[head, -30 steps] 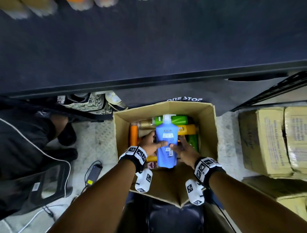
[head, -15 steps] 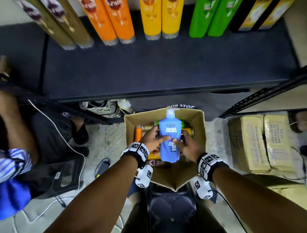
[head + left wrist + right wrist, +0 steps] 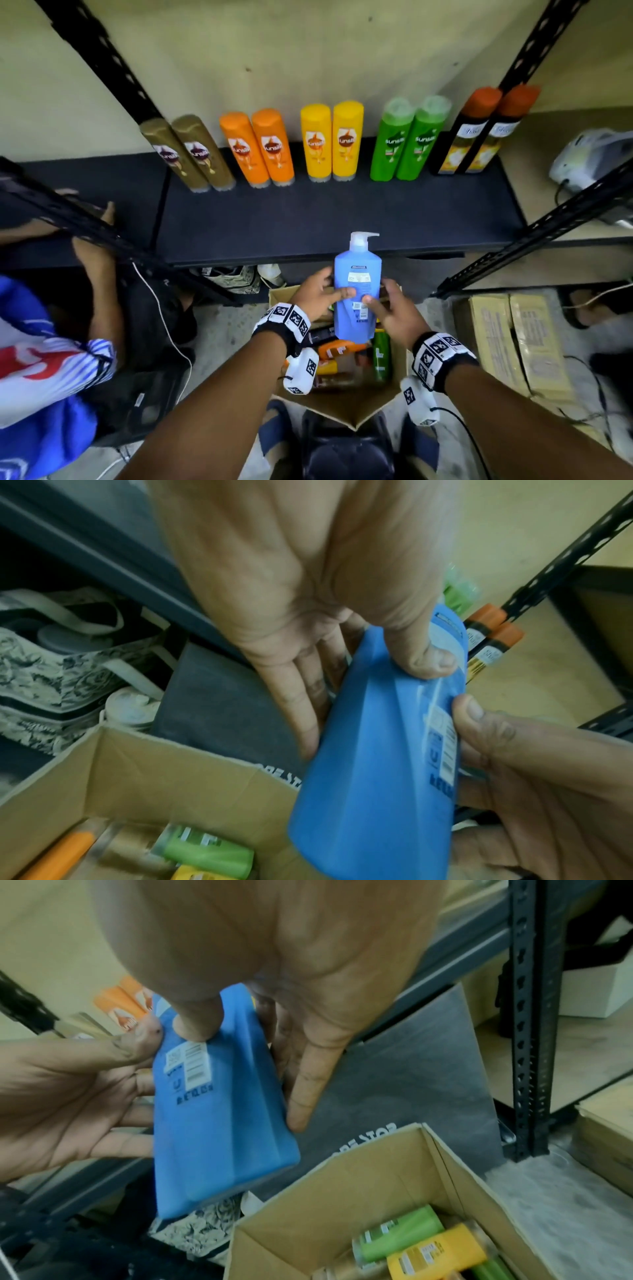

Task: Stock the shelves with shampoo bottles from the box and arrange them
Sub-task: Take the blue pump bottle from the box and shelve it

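A blue pump bottle [image 3: 356, 294] with a white pump head hangs upright above the cardboard box [image 3: 346, 407], just in front of the dark shelf [image 3: 342, 219]. My left hand [image 3: 317, 294] grips its left side, thumb on the back label [image 3: 424, 658]. My right hand [image 3: 390, 308] grips its right side, thumb on the label [image 3: 195, 1026]. Both wrist views show the blue bottle [image 3: 377, 764] [image 3: 219, 1110] held between the two hands. The box holds several lying bottles, green, yellow and orange [image 3: 428, 1250]. Pairs of gold, orange, yellow, green and black bottles [image 3: 329, 144] stand at the back of the shelf.
Black slotted uprights [image 3: 534, 44] frame the shelf. Another person in a blue and white top [image 3: 44, 370] is at the left, a hand on the shelf frame [image 3: 89, 219]. Taped cartons [image 3: 513, 339] sit on the floor at right. Patterned bags [image 3: 233, 274] lie under the shelf.
Both hands have lifted the blue bottle up out of the box toward the shelf's front edge. The view has tilted up, bringing the row of shelved bottles into sight.
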